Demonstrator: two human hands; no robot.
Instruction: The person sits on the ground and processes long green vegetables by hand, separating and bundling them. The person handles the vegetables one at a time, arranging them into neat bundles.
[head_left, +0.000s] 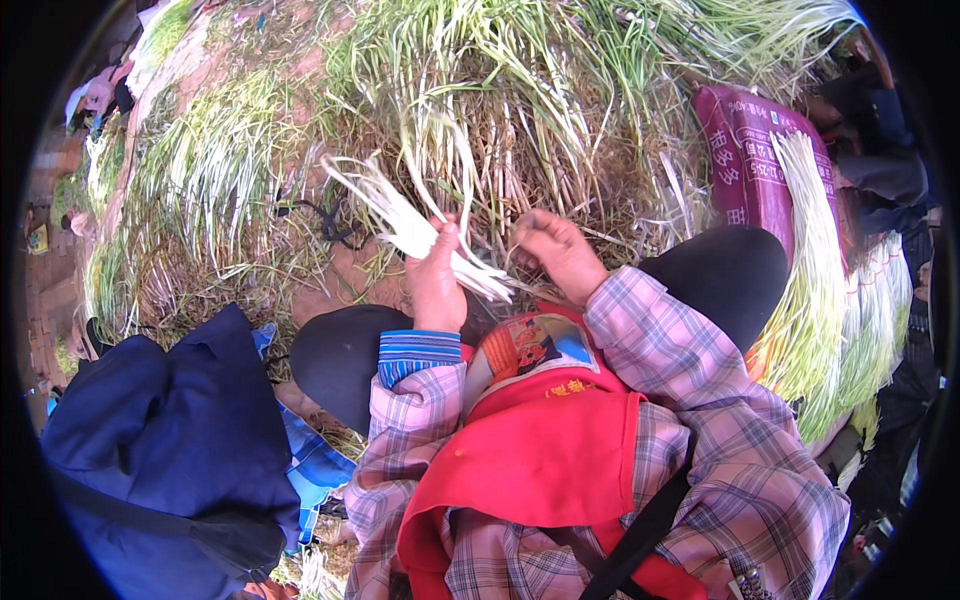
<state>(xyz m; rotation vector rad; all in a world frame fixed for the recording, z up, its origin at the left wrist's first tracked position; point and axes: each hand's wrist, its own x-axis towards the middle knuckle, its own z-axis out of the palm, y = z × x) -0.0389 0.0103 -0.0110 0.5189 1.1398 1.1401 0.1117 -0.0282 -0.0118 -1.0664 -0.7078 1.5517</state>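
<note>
My left hand is closed around a small bundle of white allium stalks, which slants from upper left to lower right. One or two loose stalks loop up above the thumb. To its right my right hand is raised near the bundle's lower end, thumb and fingers curled together. A thin brownish strand shows at its fingertips; whether it is gripped is too blurred to tell. Just beyond both hands lies a large heap of unsorted green stalks with brown, dirty bases. A red apron covers my lap.
On the right, a purple printed sack lies under a long bundle of cleaned stalks. More tied bundles rest beyond it. At left sits a person in dark blue clothing, close to my arm. Another heap of stalks spreads at far left.
</note>
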